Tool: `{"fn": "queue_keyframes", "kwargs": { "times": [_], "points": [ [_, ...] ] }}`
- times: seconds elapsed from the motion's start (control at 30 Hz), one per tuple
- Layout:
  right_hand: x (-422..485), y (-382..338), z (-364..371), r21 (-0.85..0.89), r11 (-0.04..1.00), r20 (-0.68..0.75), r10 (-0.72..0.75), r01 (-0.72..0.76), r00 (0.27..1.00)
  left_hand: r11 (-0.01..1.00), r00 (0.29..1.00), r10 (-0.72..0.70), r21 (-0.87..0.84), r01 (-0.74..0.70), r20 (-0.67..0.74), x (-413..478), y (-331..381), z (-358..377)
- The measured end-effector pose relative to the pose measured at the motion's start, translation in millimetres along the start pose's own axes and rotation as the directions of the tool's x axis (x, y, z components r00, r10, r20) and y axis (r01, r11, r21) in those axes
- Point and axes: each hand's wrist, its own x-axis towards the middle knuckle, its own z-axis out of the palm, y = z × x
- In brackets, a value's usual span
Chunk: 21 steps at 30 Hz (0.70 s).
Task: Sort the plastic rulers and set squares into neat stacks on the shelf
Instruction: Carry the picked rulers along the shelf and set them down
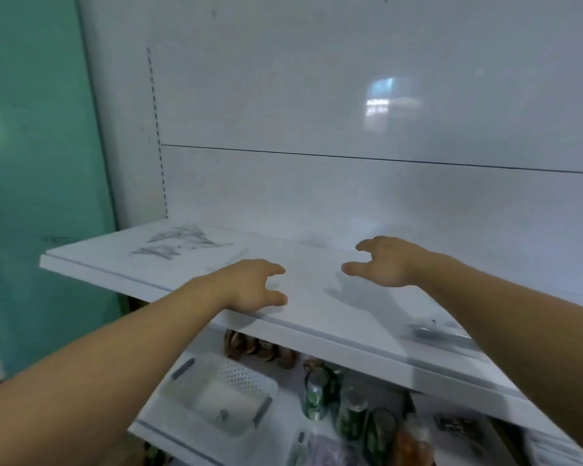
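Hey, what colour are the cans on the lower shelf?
The cans are green, seen best in the head view.

White shelf (312,311) with clear set squares (179,243) far left, seemingly rulers (441,334) near right front edge.

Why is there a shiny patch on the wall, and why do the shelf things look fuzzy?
Head view: the patch is glare, light reflecting off the glossy back panel; head view again: the set squares and rulers are blurred and faint against the white shelf; head view too: the right hand casts a soft shadow beneath it.
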Motion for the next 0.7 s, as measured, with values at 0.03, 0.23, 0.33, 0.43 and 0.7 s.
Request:
{"fn": "queue_keyframes", "kwargs": {
  "times": [0.03,0.23,0.33,0.43,0.7],
  "points": [
    [16,-26,0,-0.024,0.999,-0.011,-0.033,0.032,0.999,0.999,0.999,-0.04,-0.007,0.04,-0.011,-6,-27,-6],
    [96,-160,12,-0.119,0.974,0.005,-0.194,0.193,0.981,0.971,0.969,-0.237,-0.009,0.237,-0.065,-37,-167,-34],
    [133,-204,22,-0.126,0.965,0.038,-0.226,0.229,0.973,0.949,0.946,-0.314,-0.042,0.311,-0.086,-43,-220,-46],
    [167,-237,32,-0.127,0.959,0.074,-0.246,0.254,0.966,0.93,0.928,-0.364,-0.078,0.359,-0.082,-40,-264,-52],
    [276,-286,68,-0.055,0.968,0.125,-0.237,0.246,0.963,0.949,0.946,-0.312,-0.083,0.305,-0.092,25,-330,-55]
  ]
}}
